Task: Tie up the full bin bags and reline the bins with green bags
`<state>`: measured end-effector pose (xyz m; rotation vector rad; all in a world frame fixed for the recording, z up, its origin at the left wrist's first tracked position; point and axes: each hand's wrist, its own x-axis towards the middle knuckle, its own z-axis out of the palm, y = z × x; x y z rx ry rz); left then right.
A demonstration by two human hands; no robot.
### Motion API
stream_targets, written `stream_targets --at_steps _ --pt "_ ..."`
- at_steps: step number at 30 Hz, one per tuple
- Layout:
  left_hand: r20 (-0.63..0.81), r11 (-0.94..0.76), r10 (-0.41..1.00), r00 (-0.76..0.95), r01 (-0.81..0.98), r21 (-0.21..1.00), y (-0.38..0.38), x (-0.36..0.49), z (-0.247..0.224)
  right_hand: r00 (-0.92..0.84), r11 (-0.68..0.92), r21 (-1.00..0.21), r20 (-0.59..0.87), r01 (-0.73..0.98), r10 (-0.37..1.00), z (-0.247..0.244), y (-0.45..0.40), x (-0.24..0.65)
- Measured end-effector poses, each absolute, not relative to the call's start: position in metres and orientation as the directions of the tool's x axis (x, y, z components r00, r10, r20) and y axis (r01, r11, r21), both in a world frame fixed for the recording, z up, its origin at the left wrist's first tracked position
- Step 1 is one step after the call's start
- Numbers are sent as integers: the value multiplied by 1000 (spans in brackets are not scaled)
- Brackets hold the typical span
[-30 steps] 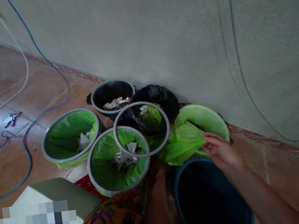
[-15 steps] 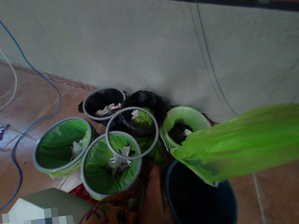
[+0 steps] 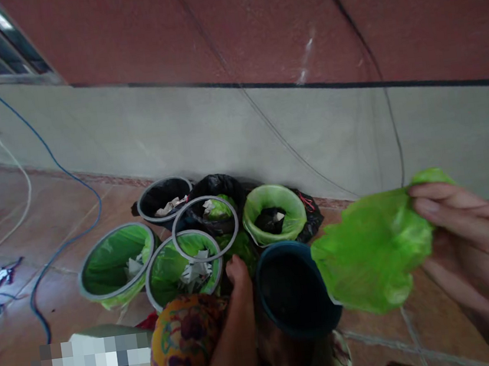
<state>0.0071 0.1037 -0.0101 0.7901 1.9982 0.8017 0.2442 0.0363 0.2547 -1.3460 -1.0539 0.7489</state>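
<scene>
A crumpled green plastic bag [image 3: 375, 250] is pinched in my right hand [image 3: 468, 227], raised at the right above the floor. My left hand [image 3: 238, 271] is closed beside a loose grey ring [image 3: 237, 222] and some green plastic; what its fingers hold is hidden. The ring lies over a green-lined bin [image 3: 149, 284] with paper scraps and a black bag [image 3: 195, 213]. Between my hands stands a dark blue bin [image 3: 260, 288], with no liner visible.
Another green-lined bin [image 3: 86, 291] stands left, a black-lined bin [image 3: 141, 210] behind. A pale green-lined bin [image 3: 295, 212] stands by the wall [image 3: 327, 131]. A blue cable [image 3: 51, 150] and keys [image 3: 4, 276] lie on the tiles at left.
The green bag was stretched out to the right; now it is bunched up, and my right hand has come into view. The camera view has tilted up, showing more wall.
</scene>
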Motion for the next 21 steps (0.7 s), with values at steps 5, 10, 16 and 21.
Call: stream_targets --at_steps 5,10,16,21 --pt "-209 210 978 22 -123 970 32 34 107 318 79 -984 25 -158 948 254 12 218" --pt "-28 247 891 453 -432 868 -33 66 161 80 -78 -990 -88 -119 993 213 -19 176" --pt "-216 289 955 203 -483 826 -47 66 137 -190 6 -992 -19 130 982 204 -40 171" --pt "-323 313 945 47 -408 858 -38 27 137 34 178 -853 223 491 974 203 -42 208"
